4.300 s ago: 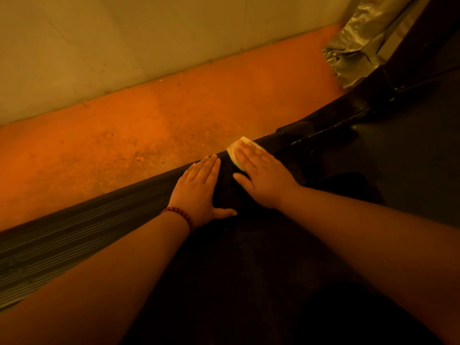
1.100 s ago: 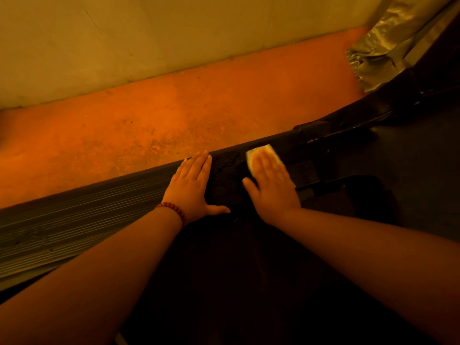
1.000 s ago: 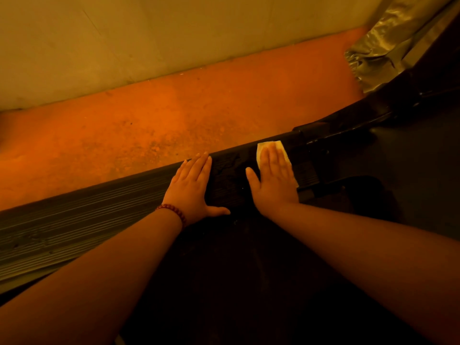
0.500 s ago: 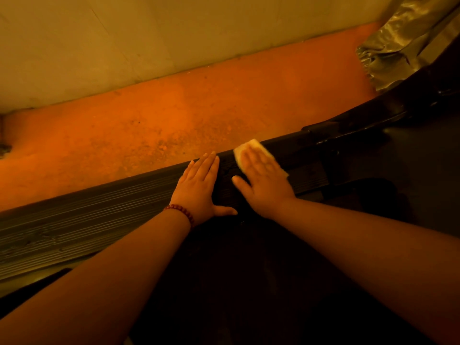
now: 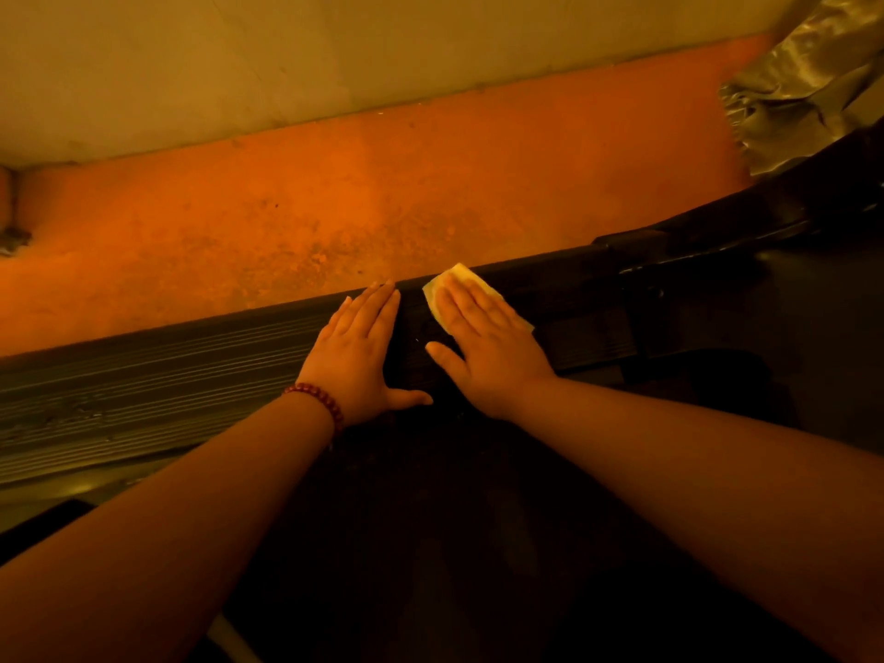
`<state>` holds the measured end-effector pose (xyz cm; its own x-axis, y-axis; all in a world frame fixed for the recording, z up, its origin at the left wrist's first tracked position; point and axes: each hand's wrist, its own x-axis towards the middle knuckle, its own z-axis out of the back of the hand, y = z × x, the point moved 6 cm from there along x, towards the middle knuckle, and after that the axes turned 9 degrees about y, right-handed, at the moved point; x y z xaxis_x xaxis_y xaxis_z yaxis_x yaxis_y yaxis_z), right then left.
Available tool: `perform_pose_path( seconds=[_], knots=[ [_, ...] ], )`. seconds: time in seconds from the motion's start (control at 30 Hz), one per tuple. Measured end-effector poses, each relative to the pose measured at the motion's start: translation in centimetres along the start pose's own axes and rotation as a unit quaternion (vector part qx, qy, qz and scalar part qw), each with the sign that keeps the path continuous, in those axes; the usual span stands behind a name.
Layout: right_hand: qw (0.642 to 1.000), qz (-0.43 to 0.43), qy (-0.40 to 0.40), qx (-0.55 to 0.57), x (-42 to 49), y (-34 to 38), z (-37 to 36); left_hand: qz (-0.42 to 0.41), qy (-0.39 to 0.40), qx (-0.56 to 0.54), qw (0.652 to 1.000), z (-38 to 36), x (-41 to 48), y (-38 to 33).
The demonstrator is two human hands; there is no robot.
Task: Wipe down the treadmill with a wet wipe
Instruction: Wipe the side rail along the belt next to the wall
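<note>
The treadmill's ribbed side rail runs from the lower left to the upper right, with the dark belt in front of it. My right hand lies flat with straight fingers on a folded pale wet wipe and presses it onto the rail; only the wipe's far edge shows past my fingertips. My left hand, with a bead bracelet at the wrist, rests flat on the rail just left of it, thumb spread toward the belt.
Beyond the rail lies an orange floor strip that ends at a pale wall. A crumpled silvery cover sits at the top right over the treadmill's dark front frame.
My right hand has slid the wipe back and forth along the rail, now ending up close beside my left hand. The left hand has stayed in place on the rail.
</note>
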<state>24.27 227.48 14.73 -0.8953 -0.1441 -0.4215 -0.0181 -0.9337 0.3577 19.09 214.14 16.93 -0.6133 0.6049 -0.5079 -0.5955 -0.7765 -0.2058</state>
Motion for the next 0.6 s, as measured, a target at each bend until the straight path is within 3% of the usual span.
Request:
perform_pose_path(
  seconds=[0.1, 0.2, 0.27, 0.37, 0.43, 0.6],
  knots=[
    [0.994, -0.075, -0.073, 0.026, -0.5, -2.7, 0.8, 0.002, -0.002, -0.002, 1.000, 0.0, 0.1, -0.1],
    [0.978, -0.197, -0.049, 0.052, -0.5, -4.0, 0.5, 0.007, 0.009, 0.005, 1.000, -0.2, 0.2, -0.1],
    [0.985, -0.158, -0.053, 0.049, -0.1, -1.8, 0.6, 0.002, 0.011, 0.004, 1.000, -0.1, 0.3, 0.0],
    [1.000, -0.012, -0.004, 0.007, 0.5, 0.9, -0.1, -0.008, 0.028, 0.013, 0.999, 0.1, 0.0, 0.6],
    [1.000, 0.000, 0.003, 0.000, 0.3, 0.2, 0.2, -0.005, 0.042, 0.028, 0.999, 0.4, -0.3, 1.3],
    [0.977, -0.200, -0.044, 0.059, 0.2, -0.8, 0.1, 0.010, 0.060, 0.038, 0.997, 0.4, -1.2, 2.9]
  ],
)
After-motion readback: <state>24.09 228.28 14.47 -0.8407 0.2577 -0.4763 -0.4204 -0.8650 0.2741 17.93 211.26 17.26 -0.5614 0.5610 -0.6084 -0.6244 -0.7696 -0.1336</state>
